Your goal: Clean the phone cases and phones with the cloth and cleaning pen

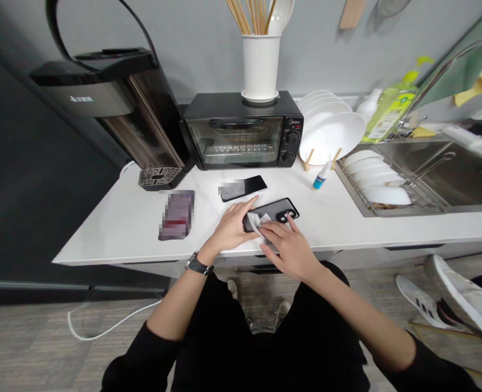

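Observation:
A black phone (280, 207) lies back-up on the white counter (135, 228) near its front edge. My left hand (232, 226) presses on the phone's left end, fingers spread over it. My right hand (286, 246) holds a small white wipe (259, 222) against the phone's back, close to the camera block. A second dark phone (243, 188) lies flat just behind, untouched. A dark pouch-like item (177, 214) rests to the left of my hands.
A black toaster oven (241, 133) with a white utensil holder (260, 65) stands at the back, a water dispenser (118, 103) to its left. White plates (331, 130), a small bottle (320, 177) and the sink (428, 174) are right. Another person's white shoes (453, 299) are at lower right.

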Demonstrator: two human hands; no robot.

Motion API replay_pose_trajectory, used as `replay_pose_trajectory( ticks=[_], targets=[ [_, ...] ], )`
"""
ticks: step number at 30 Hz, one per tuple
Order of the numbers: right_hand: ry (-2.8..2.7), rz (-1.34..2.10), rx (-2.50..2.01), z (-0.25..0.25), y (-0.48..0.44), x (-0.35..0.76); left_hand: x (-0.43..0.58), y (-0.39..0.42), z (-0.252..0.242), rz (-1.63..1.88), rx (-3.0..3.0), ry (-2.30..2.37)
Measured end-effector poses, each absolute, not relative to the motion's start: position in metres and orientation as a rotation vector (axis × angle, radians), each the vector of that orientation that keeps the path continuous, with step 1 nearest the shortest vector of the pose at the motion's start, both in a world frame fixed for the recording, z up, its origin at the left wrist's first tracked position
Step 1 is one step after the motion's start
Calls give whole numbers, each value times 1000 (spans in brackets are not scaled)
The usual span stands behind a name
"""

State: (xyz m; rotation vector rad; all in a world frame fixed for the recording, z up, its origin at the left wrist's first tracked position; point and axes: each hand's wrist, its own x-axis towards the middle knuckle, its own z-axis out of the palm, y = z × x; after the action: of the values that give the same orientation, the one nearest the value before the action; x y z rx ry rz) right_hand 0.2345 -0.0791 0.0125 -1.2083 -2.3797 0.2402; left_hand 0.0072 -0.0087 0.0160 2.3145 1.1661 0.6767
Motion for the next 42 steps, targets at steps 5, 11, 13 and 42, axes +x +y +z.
replay_pose_trajectory(
  ticks=[5,11,13,42],
  targets=[
    [-2290,-84,-1472,1,-73,274,9,-9,17,634,2332,1177],
    [-2179,-160,-1560,-10,-61,253,7,-9,16,669,2332,1154],
    [-2135,-147,-1577,-11,-56,244,6,-9,17,689,2324,1156],
    [-2273,-199,-1532,-2,-58,256,10,-10,18,668,2315,1203]
  ],
)
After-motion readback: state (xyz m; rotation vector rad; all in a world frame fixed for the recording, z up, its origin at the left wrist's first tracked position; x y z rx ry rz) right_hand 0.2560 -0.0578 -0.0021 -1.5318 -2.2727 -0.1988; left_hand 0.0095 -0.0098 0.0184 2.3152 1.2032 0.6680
